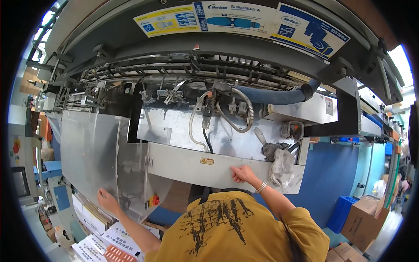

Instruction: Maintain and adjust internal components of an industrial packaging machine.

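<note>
At the lower edge of a clear plastic machine cover [87,148], the curled fingers of my left hand [108,201] close on the plastic. Farther right, my right hand [244,174] is a closed fist against the pale front panel [183,165] of the machine, and I see nothing in it. A yellow warning label [207,161] is stuck on that panel, left of the fist. To the right of the fist, crumpled grey cloths [282,165] lie over the panel's end. Behind the panel, a nozzle assembly [208,115] with looping hoses stands over a shiny metal plate [172,126].
A red and yellow knob [153,201] sits beside my left forearm, with stacked printed cardboard [87,215] below that hand. A thick blue hose [275,94] crosses the machine, under a dark overhead beam [126,49]. A cardboard box [363,222] and blue crate [341,213] stand at right.
</note>
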